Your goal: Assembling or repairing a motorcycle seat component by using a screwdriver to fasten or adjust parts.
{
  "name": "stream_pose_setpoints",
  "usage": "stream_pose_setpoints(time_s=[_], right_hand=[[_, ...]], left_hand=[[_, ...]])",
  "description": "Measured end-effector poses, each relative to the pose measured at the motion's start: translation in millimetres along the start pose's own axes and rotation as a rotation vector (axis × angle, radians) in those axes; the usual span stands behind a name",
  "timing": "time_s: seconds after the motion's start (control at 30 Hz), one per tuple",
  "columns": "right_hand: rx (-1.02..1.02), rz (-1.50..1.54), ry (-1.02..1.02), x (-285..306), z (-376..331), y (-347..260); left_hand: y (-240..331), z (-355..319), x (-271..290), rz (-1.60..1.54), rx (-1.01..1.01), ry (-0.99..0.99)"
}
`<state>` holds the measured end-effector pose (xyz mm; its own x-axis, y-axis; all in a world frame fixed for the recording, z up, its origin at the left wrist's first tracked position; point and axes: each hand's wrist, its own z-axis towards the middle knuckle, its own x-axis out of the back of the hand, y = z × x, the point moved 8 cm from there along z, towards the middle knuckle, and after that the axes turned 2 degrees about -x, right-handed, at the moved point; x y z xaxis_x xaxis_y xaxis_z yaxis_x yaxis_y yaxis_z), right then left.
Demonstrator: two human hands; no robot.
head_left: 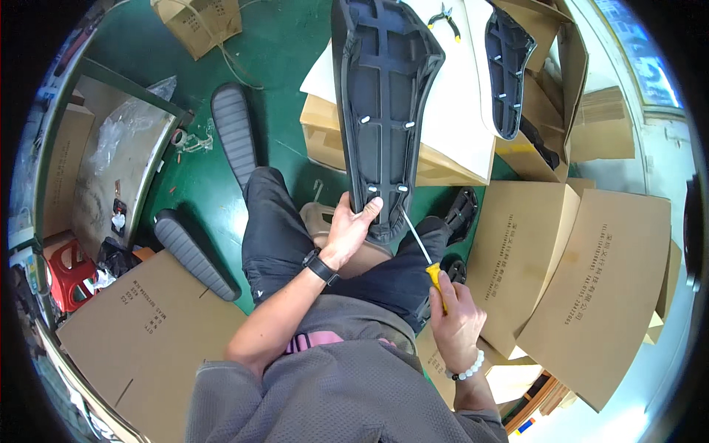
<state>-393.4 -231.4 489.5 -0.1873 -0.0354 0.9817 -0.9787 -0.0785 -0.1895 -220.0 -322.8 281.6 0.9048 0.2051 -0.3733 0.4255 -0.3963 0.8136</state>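
Observation:
My left hand [353,225] grips the near end of a long black padded panel [382,88], its thumb pressed on the ribbed inner side. White pegs stand up from the ribs, and dark covering is folded round the rim. In my right hand [456,314] is a screwdriver [434,273] with a yellow handle, fingers wrapped round it. The long metal shaft slants up to the panel's lower right edge, and its tip meets the folded covering there. Whether the tip is tucked under the covering, I cannot tell.
A similar black panel [507,74] and pliers [445,23] lie on a white-topped box [450,111] ahead. Cardboard boxes [521,251] crowd the right. Two ribbed black pads [235,129] rest on the green floor at left, near a large carton [148,332] and a red stool [70,273].

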Motion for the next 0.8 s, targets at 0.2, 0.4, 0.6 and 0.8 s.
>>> stream_pose_setpoints(time_s=[0.2, 0.4, 0.6, 0.8], right_hand=[[0.035, 0.155, -0.004, -13, 5, 16], [-0.529, 1.096, -0.095, -120, -39, 88], [-0.513, 0.973, -0.062, -82, -32, 96], [-0.202, 0.352, -0.144, 2, 11, 35]], left_hand=[[4, 2, 7, 0.003, 0.008, -0.035], [2, 4, 5, -0.102, 0.104, -0.1], [-3, 3, 10, -0.107, 0.168, -0.119], [-1, -4, 7, -0.051, 0.13, -0.142]])
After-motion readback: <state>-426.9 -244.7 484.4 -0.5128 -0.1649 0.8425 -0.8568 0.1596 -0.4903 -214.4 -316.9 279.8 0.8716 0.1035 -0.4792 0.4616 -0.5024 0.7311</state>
